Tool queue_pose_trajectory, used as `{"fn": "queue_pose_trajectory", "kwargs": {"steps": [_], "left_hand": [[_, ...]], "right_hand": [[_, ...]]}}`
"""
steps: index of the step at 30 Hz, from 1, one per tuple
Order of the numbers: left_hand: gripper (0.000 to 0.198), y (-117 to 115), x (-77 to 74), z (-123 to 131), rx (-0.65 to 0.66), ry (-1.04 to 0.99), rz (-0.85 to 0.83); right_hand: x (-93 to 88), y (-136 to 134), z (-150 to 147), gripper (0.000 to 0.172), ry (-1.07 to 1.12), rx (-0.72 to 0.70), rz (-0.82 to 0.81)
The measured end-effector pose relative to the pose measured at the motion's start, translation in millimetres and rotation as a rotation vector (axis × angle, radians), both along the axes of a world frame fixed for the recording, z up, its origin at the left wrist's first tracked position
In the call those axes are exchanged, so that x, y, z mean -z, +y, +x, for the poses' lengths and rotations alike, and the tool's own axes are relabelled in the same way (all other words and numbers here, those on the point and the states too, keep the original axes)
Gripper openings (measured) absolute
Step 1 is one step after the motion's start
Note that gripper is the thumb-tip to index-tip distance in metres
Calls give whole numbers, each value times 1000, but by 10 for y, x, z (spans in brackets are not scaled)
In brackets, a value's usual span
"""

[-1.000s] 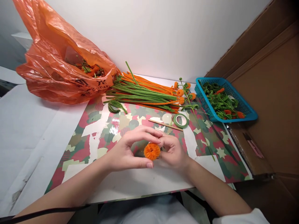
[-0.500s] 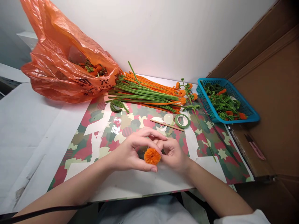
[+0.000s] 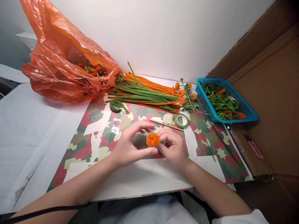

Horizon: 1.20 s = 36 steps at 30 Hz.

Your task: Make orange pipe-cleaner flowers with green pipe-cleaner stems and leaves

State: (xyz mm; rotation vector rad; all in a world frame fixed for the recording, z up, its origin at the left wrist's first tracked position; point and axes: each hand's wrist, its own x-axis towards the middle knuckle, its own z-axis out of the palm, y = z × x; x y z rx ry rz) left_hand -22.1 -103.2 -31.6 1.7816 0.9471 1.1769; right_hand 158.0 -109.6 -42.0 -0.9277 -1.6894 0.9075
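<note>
The fuzzy orange, ruffled disc-shaped flower head (image 3: 153,140) was positioned nearer than and left of the flat green tape roll (image 3: 185,125), apparently pinched at its right edge by the right hand (image 3: 171,146) for steadying, while the left hand (image 3: 130,143) stood wide around it, presumably to avoid crushing. The ruffled face pointed toward the viewer, its central axis roughly along the line of sight. Left of and beyond the tape roll, long green fuzzy stems (image 3: 149,95) lay roughly parallel, probably for easy pick-up.
</note>
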Motion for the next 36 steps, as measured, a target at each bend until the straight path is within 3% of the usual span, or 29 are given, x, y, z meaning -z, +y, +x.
{"fn": "queue_pose_trajectory", "kwargs": {"steps": [3,8,12,36], "left_hand": [[23,-34,-12,29,-155,129,86],[16,-61,-24,54,-263,213,327],[10,-52,-29,47,-269,289,447],[7,-12,-4,26,-191,299,355]], "right_hand": [[14,13,-10,15,-74,104,101],[44,4,-36,15,-121,182,146],[62,-12,-43,13,-137,179,155],[124,-33,-39,17,-198,202,230]]}}
